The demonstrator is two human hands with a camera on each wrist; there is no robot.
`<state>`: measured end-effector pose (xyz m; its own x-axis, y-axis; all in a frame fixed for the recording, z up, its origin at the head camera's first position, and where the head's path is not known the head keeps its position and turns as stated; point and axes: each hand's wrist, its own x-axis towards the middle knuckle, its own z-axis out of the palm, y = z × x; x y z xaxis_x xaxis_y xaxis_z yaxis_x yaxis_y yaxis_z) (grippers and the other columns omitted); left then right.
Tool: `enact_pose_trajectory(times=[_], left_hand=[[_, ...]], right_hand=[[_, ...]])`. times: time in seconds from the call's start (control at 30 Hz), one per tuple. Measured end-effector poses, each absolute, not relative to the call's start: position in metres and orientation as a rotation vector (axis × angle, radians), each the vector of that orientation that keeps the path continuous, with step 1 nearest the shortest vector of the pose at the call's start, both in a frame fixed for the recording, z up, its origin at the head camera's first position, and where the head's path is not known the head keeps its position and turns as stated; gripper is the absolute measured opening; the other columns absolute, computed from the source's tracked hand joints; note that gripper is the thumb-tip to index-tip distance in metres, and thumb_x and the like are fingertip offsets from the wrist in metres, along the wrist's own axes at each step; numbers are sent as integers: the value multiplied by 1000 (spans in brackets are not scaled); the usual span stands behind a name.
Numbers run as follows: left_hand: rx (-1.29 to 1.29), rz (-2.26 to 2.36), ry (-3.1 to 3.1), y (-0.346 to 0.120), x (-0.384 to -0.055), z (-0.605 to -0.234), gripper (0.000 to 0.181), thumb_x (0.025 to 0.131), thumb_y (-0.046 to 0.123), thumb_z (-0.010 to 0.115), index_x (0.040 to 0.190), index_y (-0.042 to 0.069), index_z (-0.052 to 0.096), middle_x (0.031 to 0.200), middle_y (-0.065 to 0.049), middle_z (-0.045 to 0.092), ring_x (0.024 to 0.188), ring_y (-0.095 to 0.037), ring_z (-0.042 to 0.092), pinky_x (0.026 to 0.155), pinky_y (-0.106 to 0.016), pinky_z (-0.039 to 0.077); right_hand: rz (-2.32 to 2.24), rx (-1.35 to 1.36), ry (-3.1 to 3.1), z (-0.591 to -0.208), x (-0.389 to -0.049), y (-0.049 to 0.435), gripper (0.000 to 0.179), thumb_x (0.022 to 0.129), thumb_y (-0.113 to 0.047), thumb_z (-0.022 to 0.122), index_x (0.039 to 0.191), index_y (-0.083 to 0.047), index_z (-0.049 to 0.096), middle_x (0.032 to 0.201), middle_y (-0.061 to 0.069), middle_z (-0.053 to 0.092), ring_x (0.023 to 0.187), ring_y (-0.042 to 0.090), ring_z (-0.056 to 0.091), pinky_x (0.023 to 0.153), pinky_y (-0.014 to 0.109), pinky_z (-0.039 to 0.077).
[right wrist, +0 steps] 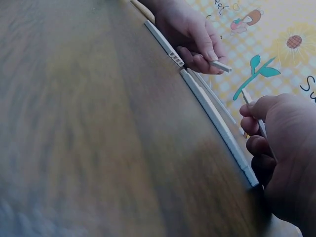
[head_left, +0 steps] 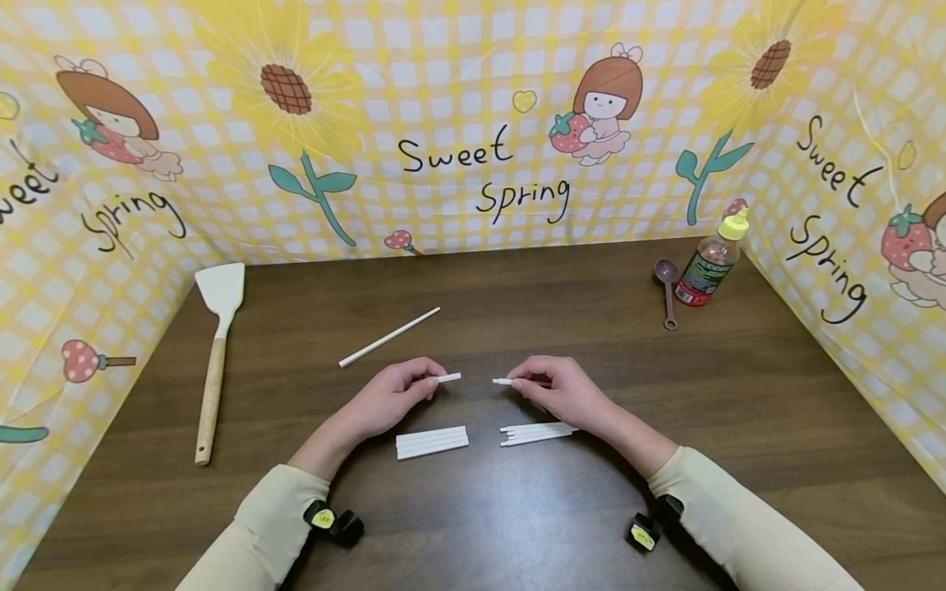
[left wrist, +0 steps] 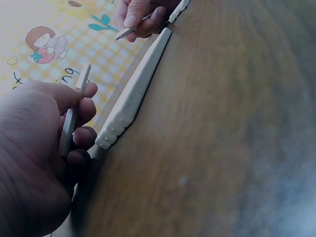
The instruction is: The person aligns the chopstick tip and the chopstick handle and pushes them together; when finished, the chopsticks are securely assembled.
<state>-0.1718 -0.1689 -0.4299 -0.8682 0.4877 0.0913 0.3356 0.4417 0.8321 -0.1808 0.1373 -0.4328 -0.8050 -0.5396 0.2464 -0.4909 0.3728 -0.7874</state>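
Note:
My left hand [head_left: 395, 396] pinches a white chopstick piece [head_left: 450, 377] between thumb and fingers, its end pointing right. Opposite it, my right hand [head_left: 565, 392] holds another white chopstick piece [head_left: 502, 381], whose thinner tip points left. A gap separates the two ends. In the left wrist view, the left piece [left wrist: 83, 78] runs along the curled fingers. Below the left hand lies a tight row of white pieces [head_left: 432, 442]; the right wrist view shows openings in their ends. A second row [head_left: 535, 433], with narrow tips facing left, lies below the right hand, which partly overlaps it.
A full-length white chopstick [head_left: 389, 337] lies slanted beyond the left hand. At far left is a white spatula [head_left: 214, 361] with a wooden handle. A brown measuring spoon [head_left: 668, 291] and a yellow-capped bottle [head_left: 709, 263] are back right. Patterned cloth [head_left: 443, 82] walls the table.

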Motion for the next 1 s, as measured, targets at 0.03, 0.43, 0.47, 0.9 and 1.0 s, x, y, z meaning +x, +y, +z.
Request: enact_pose_trajectory(times=[0.03, 0.43, 0.47, 0.9, 1.0], left_hand=[[733, 1396, 2531, -169, -172, -430, 9, 104, 11, 57, 104, 9, 67, 83, 2, 60, 77, -14, 54, 73, -28, 42], [731, 1272, 2610, -166, -171, -427, 15, 103, 10, 56, 110, 15, 68, 92, 4, 65, 85, -15, 57, 80, -35, 45], [724, 1259, 2618, -166, -171, -427, 16, 103, 10, 56, 111, 16, 69, 95, 4, 66, 87, -15, 57, 81, -36, 45], [732, 1153, 2678, -163, -173, -426, 11, 102, 18, 62, 107, 23, 71, 96, 10, 68, 84, -11, 58, 80, -35, 46], [726, 1117, 2703, -161, -173, -425, 11, 101, 19, 63, 106, 24, 71, 94, 11, 68, 81, -11, 58, 78, -35, 46]], right_hand=[[-1437, -967, 2560, -433, -181, 137, 9, 96, -10, 70, 101, -11, 77, 93, -4, 72, 81, 9, 62, 76, 28, 52], [-1400, -937, 2550, -434, -184, 128, 8, 95, -14, 72, 101, -14, 78, 92, -6, 73, 80, 8, 63, 75, 27, 52], [-1398, -929, 2549, -434, -184, 127, 8, 95, -14, 72, 101, -14, 78, 91, -7, 72, 78, 8, 62, 73, 27, 52], [-1406, -859, 2527, -433, -186, 121, 4, 96, -17, 72, 96, -14, 74, 79, -7, 66, 70, 10, 58, 64, 26, 47], [-1414, -874, 2516, -434, -186, 119, 4, 95, -16, 73, 96, -13, 75, 80, -6, 68, 72, 10, 59, 65, 26, 48]])
